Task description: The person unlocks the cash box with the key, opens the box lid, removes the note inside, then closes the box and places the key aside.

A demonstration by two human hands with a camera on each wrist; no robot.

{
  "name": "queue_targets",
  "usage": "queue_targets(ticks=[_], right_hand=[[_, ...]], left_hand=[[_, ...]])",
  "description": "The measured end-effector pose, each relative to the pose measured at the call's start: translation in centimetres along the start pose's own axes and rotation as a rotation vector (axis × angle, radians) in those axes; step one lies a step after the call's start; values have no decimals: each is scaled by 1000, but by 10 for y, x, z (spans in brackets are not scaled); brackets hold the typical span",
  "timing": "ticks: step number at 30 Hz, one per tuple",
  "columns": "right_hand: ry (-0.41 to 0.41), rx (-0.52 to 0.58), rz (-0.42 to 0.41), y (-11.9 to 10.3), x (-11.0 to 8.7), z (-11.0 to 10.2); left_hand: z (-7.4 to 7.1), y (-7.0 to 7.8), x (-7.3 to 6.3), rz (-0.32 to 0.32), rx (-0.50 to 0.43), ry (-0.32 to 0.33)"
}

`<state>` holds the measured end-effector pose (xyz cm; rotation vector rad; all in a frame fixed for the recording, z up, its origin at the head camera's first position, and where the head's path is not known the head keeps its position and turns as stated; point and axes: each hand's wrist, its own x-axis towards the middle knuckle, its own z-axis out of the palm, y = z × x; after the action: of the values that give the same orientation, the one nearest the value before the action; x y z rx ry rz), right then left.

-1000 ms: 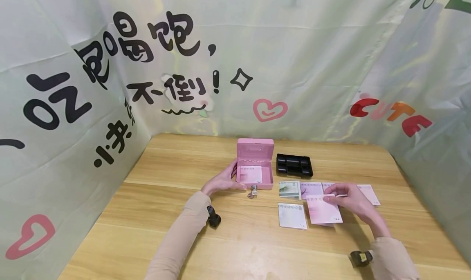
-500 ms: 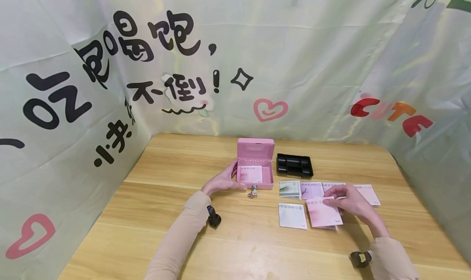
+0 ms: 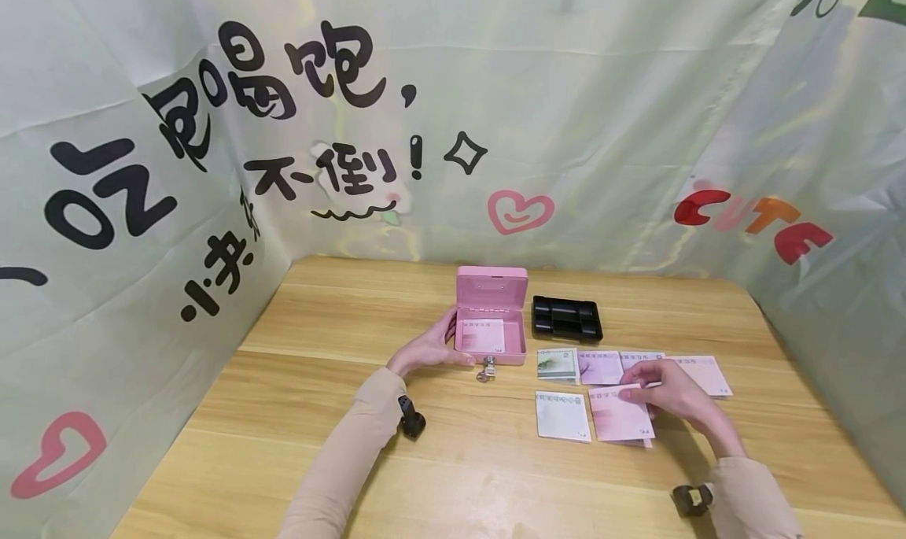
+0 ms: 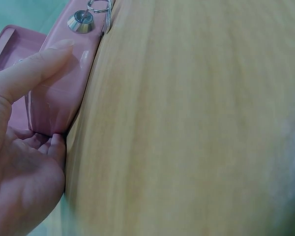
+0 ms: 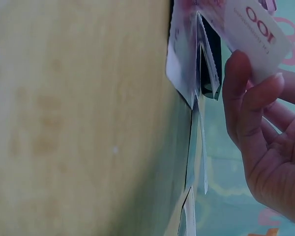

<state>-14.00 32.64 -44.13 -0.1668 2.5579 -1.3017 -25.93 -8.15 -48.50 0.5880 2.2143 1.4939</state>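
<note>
Pink note: we count one folded pink note (image 3: 617, 417), printed 100, held by our right hand (image 3: 668, 393); a pinkish edge shows beneath it, and we cannot tell whether that is a second note.
Right-hand grip: thumb and fingers pinch this note near its upper right corner.
Front-row neighbour: one pale note (image 3: 562, 415) lies just left of the pinched note.
Back row: four lie beyond the pinch: one green note (image 3: 557, 364) and one purple note (image 3: 598, 366) to its left, one bluish note (image 3: 640, 356) just behind our fingertips, one light pink note (image 3: 704, 374) behind the hand, reaching to its right.
Black tray: one black tray (image 3: 566, 319), well beyond the pinch, to its left.
Pink box: one pink box (image 3: 490, 293), lid raised, one boxed note (image 3: 481, 336) inside, left of the tray.
Left-hand grip: our left hand (image 3: 433, 346) clasps the box's near left corner, thumb along the front, fingers curled round the side.
Lock: one lock (image 4: 81, 22) beyond our left thumb's tip, one key ring (image 4: 98, 11) hanging there.
</note>
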Motion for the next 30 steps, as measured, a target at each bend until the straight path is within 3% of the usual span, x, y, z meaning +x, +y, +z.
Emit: queue_targets(ticks=[30], right_hand=[[-7,-56,-13,0,3,3]], left_hand=[[0,-1,1,0,-10,0]])
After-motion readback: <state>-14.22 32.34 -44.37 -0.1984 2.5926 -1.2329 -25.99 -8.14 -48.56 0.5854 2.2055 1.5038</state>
